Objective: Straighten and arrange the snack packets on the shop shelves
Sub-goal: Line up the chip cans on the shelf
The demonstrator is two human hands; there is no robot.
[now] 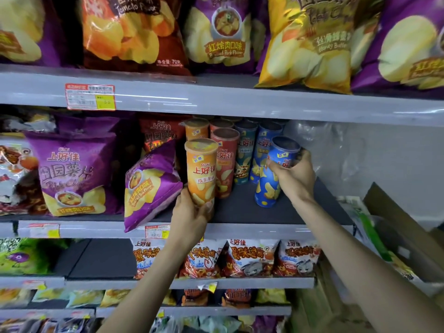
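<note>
My left hand [191, 213] grips the bottom of an orange chip canister [201, 170], held upright at the front of the middle shelf [242, 229]. My right hand [294, 174] is closed around the upper part of a blue chip canister [271, 183], which leans to the right with its base on the shelf. Behind them stand a red canister [224, 164], a teal canister [245, 155] and more canisters in rows. A purple chip bag [150, 186] leans tilted just left of the orange canister, its corner hanging over the shelf edge.
Large chip bags fill the top shelf [168, 97]. A purple bag [72, 174] stands at the middle shelf's left. Below, red-and-white snack packets [252, 258] line the lower shelf. Cardboard and plastic wrap [394, 227] sit at the right end. Bare shelf lies right of the blue canister.
</note>
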